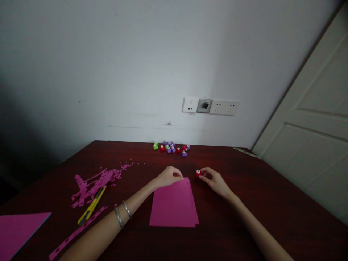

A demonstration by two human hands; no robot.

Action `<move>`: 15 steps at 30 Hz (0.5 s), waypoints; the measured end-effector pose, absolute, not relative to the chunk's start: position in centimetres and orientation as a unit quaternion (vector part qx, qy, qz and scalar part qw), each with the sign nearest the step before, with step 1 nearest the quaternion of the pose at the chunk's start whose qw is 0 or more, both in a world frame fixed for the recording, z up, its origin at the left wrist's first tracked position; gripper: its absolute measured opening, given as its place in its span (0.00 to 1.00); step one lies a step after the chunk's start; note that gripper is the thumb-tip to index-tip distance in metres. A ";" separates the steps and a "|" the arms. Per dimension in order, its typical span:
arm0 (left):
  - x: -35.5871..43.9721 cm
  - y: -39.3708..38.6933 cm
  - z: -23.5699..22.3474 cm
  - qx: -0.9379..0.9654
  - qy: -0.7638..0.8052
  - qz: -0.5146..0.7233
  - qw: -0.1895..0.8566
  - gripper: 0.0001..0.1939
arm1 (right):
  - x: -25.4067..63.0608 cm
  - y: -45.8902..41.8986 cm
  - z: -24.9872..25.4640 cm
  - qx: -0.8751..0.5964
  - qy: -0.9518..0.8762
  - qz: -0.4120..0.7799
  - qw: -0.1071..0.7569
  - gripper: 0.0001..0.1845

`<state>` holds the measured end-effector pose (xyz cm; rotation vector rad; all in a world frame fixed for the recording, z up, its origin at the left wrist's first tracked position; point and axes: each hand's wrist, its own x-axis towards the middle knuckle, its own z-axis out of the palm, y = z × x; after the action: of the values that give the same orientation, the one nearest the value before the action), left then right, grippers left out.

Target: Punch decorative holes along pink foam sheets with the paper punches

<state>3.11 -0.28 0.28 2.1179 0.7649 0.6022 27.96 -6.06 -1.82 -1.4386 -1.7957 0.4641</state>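
Note:
Two or so sheets of pink paper (pixel 174 206) lie stacked, slightly out of line, in front of me. My left hand (pixel 170 176) is at their top edge, thumb and fingers pinched on the paper near the top right corner. Just right of the sheets, my right hand (pixel 216 182) holds a small red craft punch (pixel 198 173) between thumb and fingers, at the tabletop. Whether the punch rests on the table I cannot tell. More small punches in purple (pixel 184 153), green (pixel 155 146) and red (pixel 162 148) stand in a group behind, near the wall.
On the left lie pink paper scraps (pixel 91 186) with tiny punched bits, a yellow utility knife (pixel 92 206) and a holed pink strip (pixel 78 232). A larger pink sheet (pixel 21 232) sits at the near left corner. Wall sockets (pixel 224 107) are above the dark red table (pixel 244 170).

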 end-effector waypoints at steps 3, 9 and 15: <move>3.2 -0.4 -0.1 0.836 0.313 0.248 0.375 0.10 | 28.3 -5.8 -2.4 -0.569 -0.707 0.184 0.378 0.14; 3.6 -0.6 -0.7 0.856 0.338 0.249 0.302 0.09 | 28.5 -5.6 -2.9 -0.568 -0.717 0.183 0.360 0.13; 3.9 -0.4 -1.3 0.866 0.346 0.243 0.269 0.09 | 28.6 -5.5 -3.0 -0.566 -0.725 0.184 0.348 0.11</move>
<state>3.92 -0.45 -1.30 2.3340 0.9330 0.6542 28.57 -5.49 -2.98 -1.4672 -1.8797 0.4765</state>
